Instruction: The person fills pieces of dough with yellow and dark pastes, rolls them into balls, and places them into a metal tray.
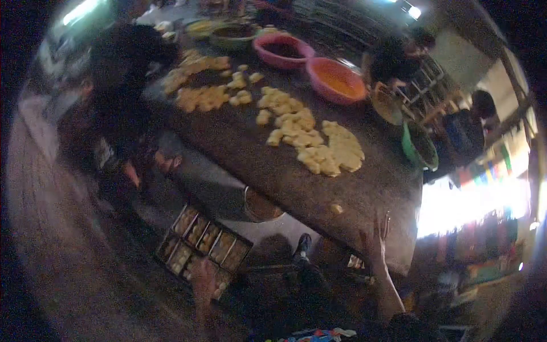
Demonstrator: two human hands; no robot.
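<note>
A big dark table (pixel 250 154) carries heaps of pale yellow dough pieces (pixel 319 145). My right hand (pixel 379 228) rests against the table's near edge, fingers pointing up and apart, with nothing in it; one loose yellow piece (pixel 337 208) lies just left of it. Lower left, my left hand (pixel 202 279) hovers at the near edge of a tray of small filled boxes (pixel 205 242) on the floor. That hand is blurred, so its grip is unclear.
Two pink bowls (pixel 283 50) (pixel 336 80) and a green bowl (pixel 420 147) stand along the table's far and right sides. A metal bowl (pixel 262 206) sits at the near edge. A person in dark clothes (pixel 122 97) bends at left; others (pixel 467 128) work at right.
</note>
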